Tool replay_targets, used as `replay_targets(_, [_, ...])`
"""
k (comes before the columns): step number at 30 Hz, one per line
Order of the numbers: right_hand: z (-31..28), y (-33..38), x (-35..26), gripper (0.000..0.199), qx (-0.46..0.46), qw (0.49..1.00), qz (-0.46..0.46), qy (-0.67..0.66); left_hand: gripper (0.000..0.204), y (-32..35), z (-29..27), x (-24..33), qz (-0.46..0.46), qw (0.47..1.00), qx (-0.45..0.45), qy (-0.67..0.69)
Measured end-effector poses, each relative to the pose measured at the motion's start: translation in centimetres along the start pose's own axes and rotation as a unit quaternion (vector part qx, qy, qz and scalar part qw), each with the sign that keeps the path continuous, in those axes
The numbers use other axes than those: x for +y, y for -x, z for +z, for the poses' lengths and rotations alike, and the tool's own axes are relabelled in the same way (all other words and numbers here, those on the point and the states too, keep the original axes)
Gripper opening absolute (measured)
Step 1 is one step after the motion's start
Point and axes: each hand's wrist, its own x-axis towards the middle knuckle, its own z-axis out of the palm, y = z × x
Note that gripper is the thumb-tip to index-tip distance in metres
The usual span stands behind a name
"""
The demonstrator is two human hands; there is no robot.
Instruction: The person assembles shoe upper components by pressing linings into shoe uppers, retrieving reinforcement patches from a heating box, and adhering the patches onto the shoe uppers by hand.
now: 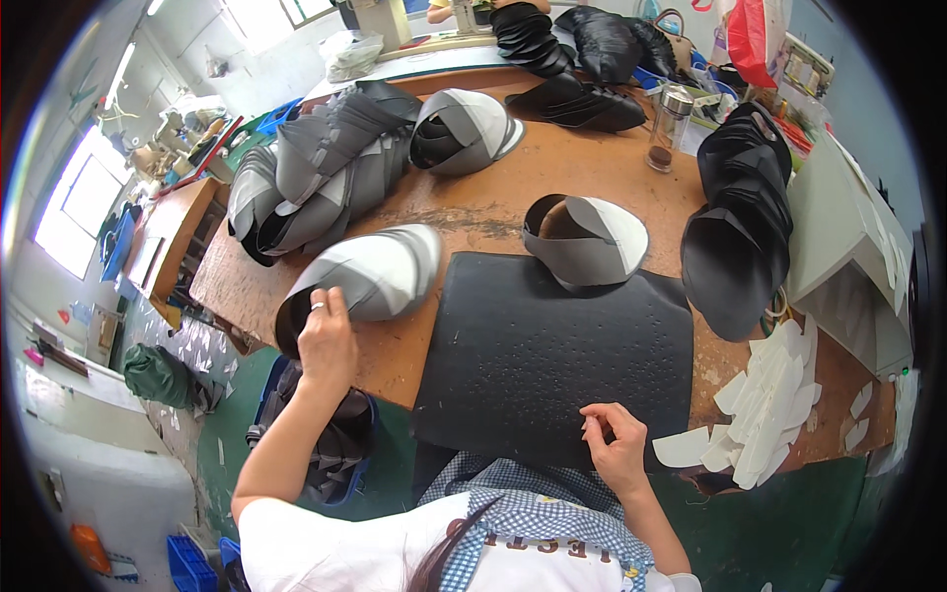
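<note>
Two bare hands are set well apart over a brown wooden bench (473, 207) with a worn, scuffed top. The left hand (327, 345) is clasped on the near left edge of a nested stack of curved grey-and-white sheet pieces (385, 271); a ring shows on one finger, and the thumb is hidden. This stack lies on its side at the bench's left front, its white end pointing away to the right. The right hand (617, 444) is just above the front of a black rectangular mat (552, 345) with a pitted surface, its fingers curled and the thumb close to the forefinger; whether anything small sits between them, I cannot tell.

At the mat's far edge rests one open, looped grey-and-white piece (619, 242), partly over the black surface. Farther back, a smaller group of grey-and-white loops (478, 118) lies beside a large heap of overlapping grey pieces (340, 158). Right of the mat, a long nested row of black curved pieces (738, 237) stretches away from the person, and in front of it spreads a loose pile of flat white cut pieces (774, 405). A clear lidded jar (671, 123) with something brown at its bottom stands near the back. Below the bench's left front, a blue bin (371, 434) holds dark pieces.
</note>
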Motion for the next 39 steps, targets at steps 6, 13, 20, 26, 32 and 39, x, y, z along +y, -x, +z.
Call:
replay_targets(6, [0.1,-0.1,0.2,0.010,-0.006,0.999,-0.025,0.035,0.066,1.1,-0.1,-3.6,-0.018,0.999,-0.006,0.046])
replay_targets(13, [-0.3,-0.1,0.3,0.011,0.002,0.999,-0.018,0.041,0.073,-12.4,-3.9,3.4,0.119,0.985,0.006,0.128])
replay_targets(20, [-0.6,-0.2,-0.3,0.011,-0.018,0.999,-0.007,0.037,0.065,-29.1,16.5,7.2,0.214,0.957,0.102,-0.168])
replay_targets(26, [-0.3,-0.5,-0.1,0.011,-0.012,0.998,-0.002,0.054,0.052,-34.0,21.3,9.6,0.170,0.935,0.199,-0.239])
replay_targets(32, [-0.5,-0.5,-0.3,0.011,-0.003,0.999,0.017,0.030,0.026,-35.1,21.1,8.5,0.193,0.942,0.231,-0.148])
replay_targets(39, [-0.3,-0.4,-0.1,0.010,-0.021,1.000,0.007,0.013,0.051,-30.2,6.9,5.9,0.164,0.965,0.189,-0.079])
